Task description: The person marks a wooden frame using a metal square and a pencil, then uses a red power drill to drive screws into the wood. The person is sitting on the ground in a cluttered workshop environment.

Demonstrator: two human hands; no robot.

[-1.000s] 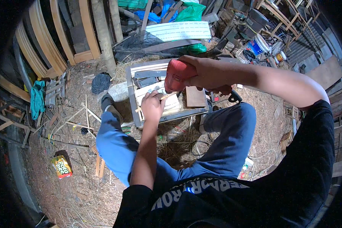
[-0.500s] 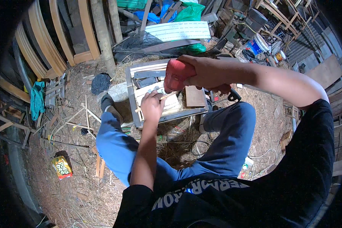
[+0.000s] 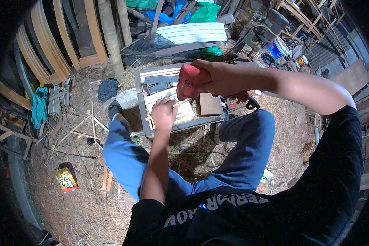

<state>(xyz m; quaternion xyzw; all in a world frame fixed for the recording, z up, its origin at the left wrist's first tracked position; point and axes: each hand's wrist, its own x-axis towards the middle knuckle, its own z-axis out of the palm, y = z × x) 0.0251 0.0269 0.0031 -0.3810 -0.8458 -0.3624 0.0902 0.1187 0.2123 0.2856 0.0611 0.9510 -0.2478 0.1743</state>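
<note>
My right hand (image 3: 218,78) is wrapped round the body of a red corded power drill (image 3: 190,82), its nose pointing down over a low wooden work table (image 3: 192,125). Any bit in it is hard to make out. My left hand (image 3: 164,115) rests on the table beneath the drill, fingers closed on a small wooden piece (image 3: 176,105) whose pale end sticks out beside the drill's nose. Pale boards (image 3: 185,115) lie under that hand. To its right is a square brown wooden board (image 3: 210,105), and a dark flat bar (image 3: 162,78) lies toward the table's far side.
The table stands between my knees. Wood strips (image 3: 95,123) and a yellow snack packet (image 3: 66,179) litter the ground at left. Curved wooden frames (image 3: 49,45) lean at the far left. Scrap wood and a white bucket (image 3: 278,47) are piled at the far right.
</note>
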